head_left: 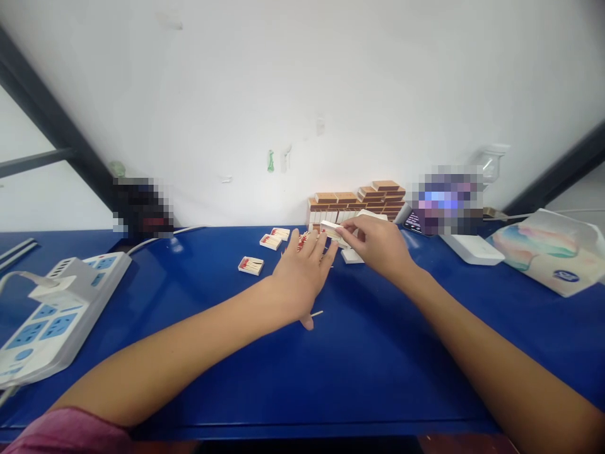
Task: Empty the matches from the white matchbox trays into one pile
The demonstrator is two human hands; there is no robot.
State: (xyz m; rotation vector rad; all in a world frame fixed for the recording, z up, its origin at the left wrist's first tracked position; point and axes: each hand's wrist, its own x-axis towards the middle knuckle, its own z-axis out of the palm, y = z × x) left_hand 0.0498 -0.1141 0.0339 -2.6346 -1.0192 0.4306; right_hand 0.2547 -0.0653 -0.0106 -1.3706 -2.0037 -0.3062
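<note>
The right hand (378, 243) is at about one o'clock from the middle of the blue table (368, 359) and pinches a small white matchbox (332, 231) between thumb and fingertips, holding it a little above the table. The left hand (302, 274) lies flat just beside it, at about eleven o'clock from the table middle, palm down and fingers spread, with the fingertips over a small heap of loose matches (305, 241) with red heads. One single matchstick (316, 313) lies near the left thumb, at six o'clock from this hand. At nine to ten o'clock from the left hand three open trays of matches (251, 265) rest on the table, a little apart from each other. Behind both hands, at twelve o'clock against the wall, stands a stack of brown matchboxes (359, 200). Far at nine o'clock there is a white power strip (51, 315), and at three o'clock a tissue pack (551, 252) beside a flat white box (472, 248).
</note>
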